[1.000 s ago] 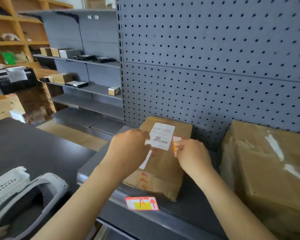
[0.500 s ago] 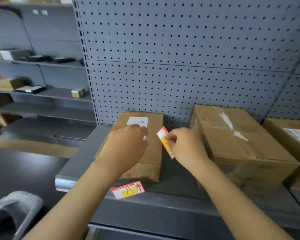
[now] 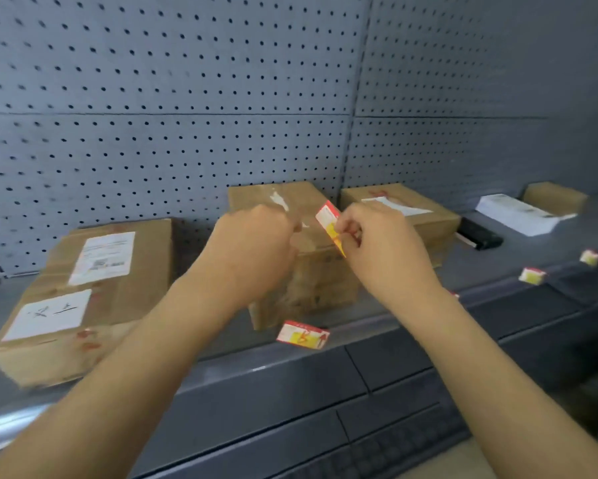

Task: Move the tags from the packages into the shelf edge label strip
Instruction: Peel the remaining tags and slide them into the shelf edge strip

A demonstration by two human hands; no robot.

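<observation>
Right hand (image 3: 384, 250) pinches a red-and-yellow tag (image 3: 330, 224) between thumb and fingertips, fingers curled round its lower end; tag tilted, long axis running up-left to down-right, held in the air over the middle package (image 3: 290, 271). Left hand (image 3: 252, 250) is just left of the tag, fingers curled into a loose fist; whether it holds anything can't be told, knuckles hide the palm side. Right hand is clearly the one with the tag, left is near but apart from it. The shelf edge label strip (image 3: 377, 331) lies below and toward the camera from the held tag, running left-right along the shelf front, so the tag likely needs turning to horizontal and bringing down and forward. One tag (image 3: 302, 335) already sits at the strip just below the middle package; two more (image 3: 532, 274) (image 3: 590, 258) sit further right along the edge. Packages on the shelf: left package (image 3: 83, 288) with white labels, middle one, right package (image 3: 401, 209). No open containers seen; box contents hidden. Motion blur throughout.
</observation>
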